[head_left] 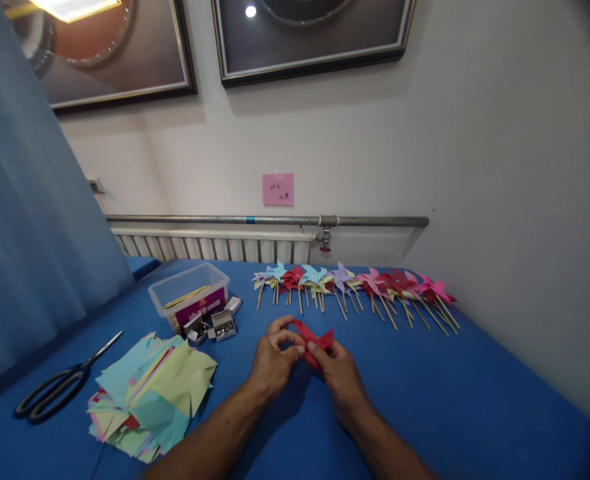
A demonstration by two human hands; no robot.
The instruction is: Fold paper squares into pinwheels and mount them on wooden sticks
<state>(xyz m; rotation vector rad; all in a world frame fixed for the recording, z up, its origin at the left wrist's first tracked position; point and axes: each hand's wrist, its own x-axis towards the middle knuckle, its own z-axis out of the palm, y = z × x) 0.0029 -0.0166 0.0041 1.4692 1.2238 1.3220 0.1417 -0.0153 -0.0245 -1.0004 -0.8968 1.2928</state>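
Observation:
Over the middle of the blue table, a piece of red paper [315,339] with bent-up corners is held between both hands. My left hand [276,357] pinches its left edge between thumb and fingers. From the right, my right hand [339,375] grips the same paper, its thumb pressed near the centre. Whether a pin is in the paper, I cannot make out. A pile of cut paper sheets [175,380] in yellow, blue, pink and red lies left of my left hand. Beyond my hands lies a row of finished paper pinwheels [341,277] on thin sticks.
A clear plastic box [209,275] with sticks stands at the back left. Before it sit small open boxes of metal pins [223,327]. Black-handled scissors [59,390] lie far left, near a blue curtain [35,200]. A radiator [215,247] and pipe run along the wall.

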